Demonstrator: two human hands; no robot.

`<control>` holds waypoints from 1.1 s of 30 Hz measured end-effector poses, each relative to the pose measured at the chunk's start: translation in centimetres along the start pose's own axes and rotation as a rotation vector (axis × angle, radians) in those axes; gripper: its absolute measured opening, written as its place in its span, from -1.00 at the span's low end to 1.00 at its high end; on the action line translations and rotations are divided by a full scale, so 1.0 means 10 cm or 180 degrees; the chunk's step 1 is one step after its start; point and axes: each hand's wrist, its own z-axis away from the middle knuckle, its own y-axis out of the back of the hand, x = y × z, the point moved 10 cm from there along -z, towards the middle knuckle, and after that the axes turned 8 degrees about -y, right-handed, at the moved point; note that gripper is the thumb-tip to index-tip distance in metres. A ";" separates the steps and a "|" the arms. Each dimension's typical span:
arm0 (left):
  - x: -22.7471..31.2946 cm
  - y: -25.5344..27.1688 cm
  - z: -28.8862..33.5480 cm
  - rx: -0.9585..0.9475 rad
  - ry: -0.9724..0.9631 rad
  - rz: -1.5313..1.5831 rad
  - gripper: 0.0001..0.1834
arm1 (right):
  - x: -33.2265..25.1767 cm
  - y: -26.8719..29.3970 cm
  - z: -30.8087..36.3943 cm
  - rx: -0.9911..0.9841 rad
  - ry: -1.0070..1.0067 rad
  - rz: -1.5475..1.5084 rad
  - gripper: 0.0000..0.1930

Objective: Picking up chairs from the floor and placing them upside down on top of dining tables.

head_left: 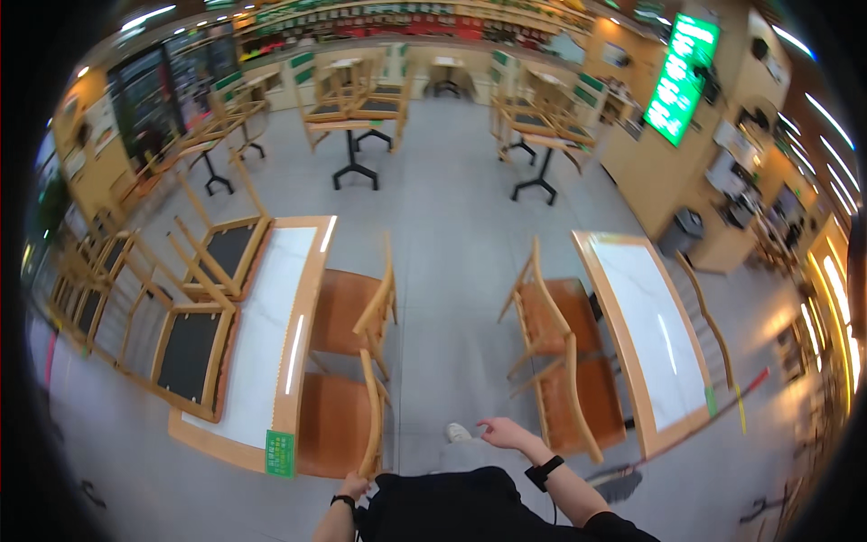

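Broadly, a grey restaurant floor (442, 244) surrounds you; at left stands a marble-patterned table (282, 285), beside it the nearer brown-seated wooden chair (334, 425). Your left hand (355, 488) grips its backrest (377, 415); your right hand (503, 434) is empty, fingers loose.

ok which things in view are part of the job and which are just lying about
Part of it, it seems:
near-left chair, left hand at its backrest
left table beside it, bearing upturned chairs

Just about:
right table
long-handled tool
grey bin
green lit screen
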 end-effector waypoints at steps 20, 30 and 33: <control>1.34 -0.85 0.54 0.0419 0.1213 -0.1075 -0.68 | -2.00 -0.39 -1.64 -0.2920 0.2777 0.1318 -0.41; 2.34 -0.95 0.53 0.0643 0.0995 -0.0870 -0.42 | -1.18 -1.85 -1.18 -0.3667 0.2697 0.1381 -0.50; 2.26 -1.04 0.82 0.1735 0.0596 0.0218 -0.44 | -0.92 -1.71 -1.13 -0.3802 0.2242 0.1384 -0.57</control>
